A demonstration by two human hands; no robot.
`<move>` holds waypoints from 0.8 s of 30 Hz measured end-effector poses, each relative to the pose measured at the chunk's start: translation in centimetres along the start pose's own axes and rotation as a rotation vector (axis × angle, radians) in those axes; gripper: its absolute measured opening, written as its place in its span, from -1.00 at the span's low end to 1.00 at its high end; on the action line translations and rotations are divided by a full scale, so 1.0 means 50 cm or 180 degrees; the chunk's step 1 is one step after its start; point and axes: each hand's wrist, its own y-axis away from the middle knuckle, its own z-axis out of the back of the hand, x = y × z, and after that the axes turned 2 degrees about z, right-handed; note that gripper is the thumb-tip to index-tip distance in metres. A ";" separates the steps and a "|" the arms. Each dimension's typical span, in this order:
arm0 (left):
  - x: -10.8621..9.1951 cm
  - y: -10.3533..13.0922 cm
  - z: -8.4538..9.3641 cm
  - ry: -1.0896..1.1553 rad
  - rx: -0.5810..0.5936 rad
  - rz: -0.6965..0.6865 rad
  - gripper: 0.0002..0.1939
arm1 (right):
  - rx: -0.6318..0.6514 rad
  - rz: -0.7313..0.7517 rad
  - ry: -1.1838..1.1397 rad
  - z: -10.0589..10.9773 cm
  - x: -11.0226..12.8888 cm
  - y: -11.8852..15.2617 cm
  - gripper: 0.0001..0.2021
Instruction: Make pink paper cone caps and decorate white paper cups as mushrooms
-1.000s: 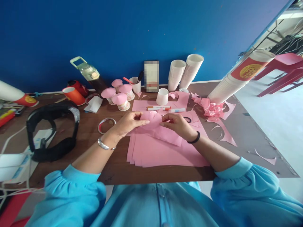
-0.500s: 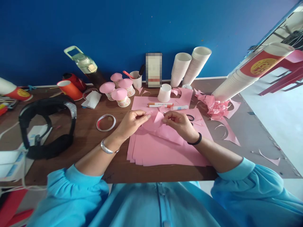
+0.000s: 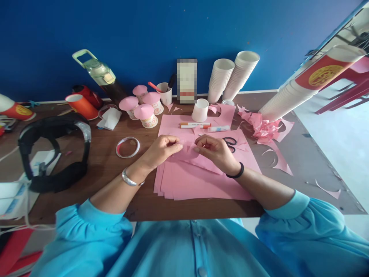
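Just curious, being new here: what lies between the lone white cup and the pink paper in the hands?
Between the cup and held paper, the head view shows two markers and a pink scrap.

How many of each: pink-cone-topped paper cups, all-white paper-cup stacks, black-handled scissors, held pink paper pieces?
Pink-cone-topped paper cups: 4
All-white paper-cup stacks: 2
Black-handled scissors: 1
Held pink paper piece: 1
Total: 8
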 end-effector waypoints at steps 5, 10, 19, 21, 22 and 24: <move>0.007 -0.002 -0.001 0.0141 0.0315 0.0192 -0.66 | -0.0127 0.0208 0.0043 -0.007 0.001 0.005 -0.57; 0.003 -0.001 -0.002 0.0200 0.0737 0.0173 -0.65 | -0.0034 0.0012 -0.0035 -0.010 -0.005 0.006 -0.58; -0.007 0.001 -0.002 0.0175 0.0952 0.0080 -0.69 | 0.0081 -0.0628 -0.0599 -0.015 -0.001 0.006 -0.60; -0.006 0.001 -0.002 0.0168 0.0966 0.0074 -0.69 | 0.0084 -0.0673 -0.0691 -0.016 0.000 0.006 -0.60; -0.005 0.001 -0.002 0.0172 0.0974 0.0077 -0.70 | 0.0086 -0.0688 -0.0728 -0.016 0.000 0.006 -0.61; -0.004 0.001 -0.002 0.0189 0.0989 0.0092 -0.69 | 0.0066 -0.0694 -0.0770 -0.017 0.000 0.006 -0.62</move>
